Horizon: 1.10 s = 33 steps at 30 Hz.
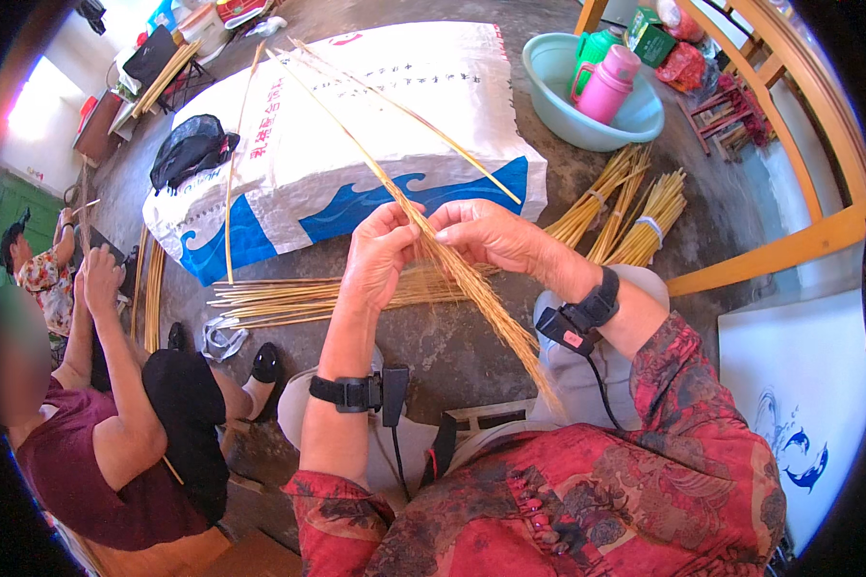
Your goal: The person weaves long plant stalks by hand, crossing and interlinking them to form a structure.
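Note:
In the head view, my left hand (383,248) and my right hand (486,234) are raised above my lap, both closed on a long straw stalk with a feathery seed head (500,322). The thin stem runs up and away over a large white sack (356,106) with blue wave print; the plume hangs down between my forearms toward my knees. Two more thin stalks (462,149) (231,192) lie across the sack. Beyond my hands, long straw stalks (279,296) lie on the floor, and tied straw bundles (649,216) rest to the right.
At left, a co-worker in maroon (87,452) sits with raised hands; another person (38,269) is behind. A pale blue basin (539,82) holds two thermoses. A wooden frame (751,264) and white panel (794,375) border the right. A black bag (188,154) lies on the sack.

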Each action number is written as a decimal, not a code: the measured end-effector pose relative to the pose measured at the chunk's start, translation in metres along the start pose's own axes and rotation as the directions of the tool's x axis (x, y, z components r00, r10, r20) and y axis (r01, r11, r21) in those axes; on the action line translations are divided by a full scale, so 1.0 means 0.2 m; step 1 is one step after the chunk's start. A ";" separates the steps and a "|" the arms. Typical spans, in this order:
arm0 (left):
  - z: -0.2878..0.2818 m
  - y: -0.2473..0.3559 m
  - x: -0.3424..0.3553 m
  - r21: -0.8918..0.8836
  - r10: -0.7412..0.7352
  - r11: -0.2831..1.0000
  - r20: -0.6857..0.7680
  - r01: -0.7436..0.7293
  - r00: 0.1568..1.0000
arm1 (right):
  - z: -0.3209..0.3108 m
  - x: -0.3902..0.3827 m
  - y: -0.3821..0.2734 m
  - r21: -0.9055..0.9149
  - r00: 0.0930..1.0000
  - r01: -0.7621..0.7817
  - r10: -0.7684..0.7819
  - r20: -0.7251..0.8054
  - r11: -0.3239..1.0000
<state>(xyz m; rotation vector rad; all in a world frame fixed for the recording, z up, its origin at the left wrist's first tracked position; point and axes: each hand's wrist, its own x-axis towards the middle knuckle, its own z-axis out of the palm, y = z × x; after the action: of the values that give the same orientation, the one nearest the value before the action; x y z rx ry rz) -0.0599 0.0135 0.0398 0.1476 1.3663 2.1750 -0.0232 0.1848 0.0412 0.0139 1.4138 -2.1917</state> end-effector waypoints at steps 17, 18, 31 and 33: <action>-0.02 -0.02 0.00 0.196 0.070 0.978 0.016 -0.072 0.997 | 0.01 -0.02 0.00 -0.387 0.994 0.082 -0.102 -0.030 0.918; -0.01 -0.02 0.00 0.197 0.069 0.978 0.016 -0.071 0.997 | 0.01 -0.02 0.00 -0.386 0.994 0.083 -0.102 -0.031 0.919; 0.01 -0.04 -0.03 0.163 -0.030 0.987 0.116 0.010 0.993 | 0.00 -0.03 -0.02 -0.373 0.995 0.047 -0.078 -0.069 0.927; 0.01 -0.05 -0.03 0.141 -0.033 0.990 0.112 0.016 0.993 | 0.00 -0.03 -0.01 -0.371 0.994 0.048 -0.081 -0.073 0.927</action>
<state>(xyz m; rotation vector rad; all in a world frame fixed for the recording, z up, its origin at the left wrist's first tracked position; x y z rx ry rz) -0.0507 0.0147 0.0335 0.3021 1.4474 2.0176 -0.0198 0.1886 0.0445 -0.0732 1.8816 -1.9609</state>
